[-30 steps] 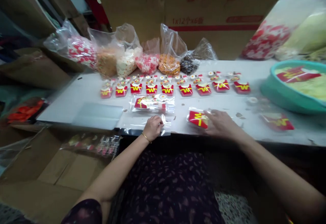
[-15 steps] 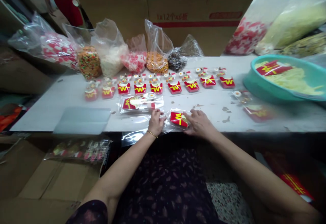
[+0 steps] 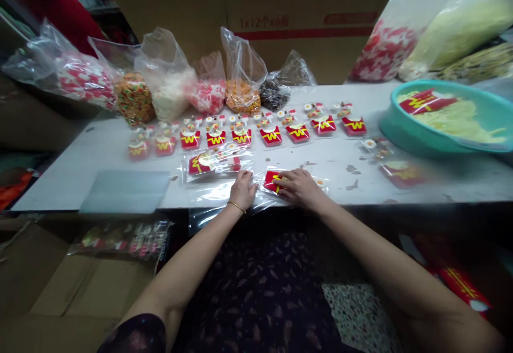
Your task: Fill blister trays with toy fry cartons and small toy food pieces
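My left hand (image 3: 243, 190) has its fingers pinched together at the open edge of a clear plastic bag (image 3: 212, 195) lying flat at the table's front. My right hand (image 3: 298, 186) grips a clear plastic pack (image 3: 271, 181) holding a red toy fries box with a yellow mark; its fingers lie over the top and hide part of it. The pack's left end lies close to the bag's mouth; whether it is inside, I cannot tell. Just beyond my left hand, a bagged pack (image 3: 200, 164) rests on the table.
A row of similar packs (image 3: 271, 136) crosses the table. Behind stand bags of small coloured pieces (image 3: 242, 96). At right is a teal basin (image 3: 417, 138) with pale yellow strips; at left, a translucent sheet (image 3: 124, 190). A cardboard box (image 3: 100, 283) sits below, and another person's red clothing (image 3: 60, 16) shows behind.
My right hand has moved further over the pack, its fingers now covering the yellow mark. My left hand stays at the bag's edge. The view has shifted slightly.
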`<state>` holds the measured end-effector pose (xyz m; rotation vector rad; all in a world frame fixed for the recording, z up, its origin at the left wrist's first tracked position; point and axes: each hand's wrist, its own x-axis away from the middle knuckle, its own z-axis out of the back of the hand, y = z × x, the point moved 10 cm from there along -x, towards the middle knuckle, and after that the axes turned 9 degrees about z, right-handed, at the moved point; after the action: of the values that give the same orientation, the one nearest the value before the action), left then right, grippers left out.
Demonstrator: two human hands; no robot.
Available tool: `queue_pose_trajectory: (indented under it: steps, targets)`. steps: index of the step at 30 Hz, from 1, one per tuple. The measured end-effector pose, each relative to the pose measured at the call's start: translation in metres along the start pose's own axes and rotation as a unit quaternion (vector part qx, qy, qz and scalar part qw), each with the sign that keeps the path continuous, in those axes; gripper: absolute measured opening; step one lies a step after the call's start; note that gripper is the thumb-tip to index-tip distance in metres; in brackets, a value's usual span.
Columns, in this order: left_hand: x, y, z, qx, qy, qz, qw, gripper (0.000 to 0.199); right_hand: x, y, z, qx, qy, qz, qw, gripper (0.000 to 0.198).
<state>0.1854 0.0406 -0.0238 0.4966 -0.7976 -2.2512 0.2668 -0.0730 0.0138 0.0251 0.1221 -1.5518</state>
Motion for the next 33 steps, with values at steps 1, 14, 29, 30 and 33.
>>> queue_pose_trajectory:
  steps: [1, 14, 29, 30, 33]
  targets:
    - [-0.001, -0.001, 0.000, 0.003, 0.001, 0.001, 1.000, 0.031, -0.003, 0.000, -0.003, 0.007, -0.014, 0.007, 1.000, 0.031]
    - [0.007, 0.000, 0.004, 0.040, -0.020, -0.024, 0.999, 0.025, -0.012, -0.005, -0.005, 0.024, -0.061, 0.042, 0.997, 0.029]
    - [0.010, 0.008, 0.003, 0.060, -0.031, -0.060, 0.996, 0.028, 0.018, 0.033, -0.014, -0.040, -0.062, -0.061, 0.995, 0.092]
    - [0.010, 0.010, 0.001, 0.063, -0.042, -0.061, 0.995, 0.028, 0.019, 0.035, -0.019, -0.036, -0.087, -0.071, 0.993, 0.093]
    - [0.008, 0.013, -0.005, 0.073, -0.059, -0.047, 0.995, 0.018, 0.017, 0.031, -0.023, -0.022, -0.112, -0.065, 0.991, 0.088]
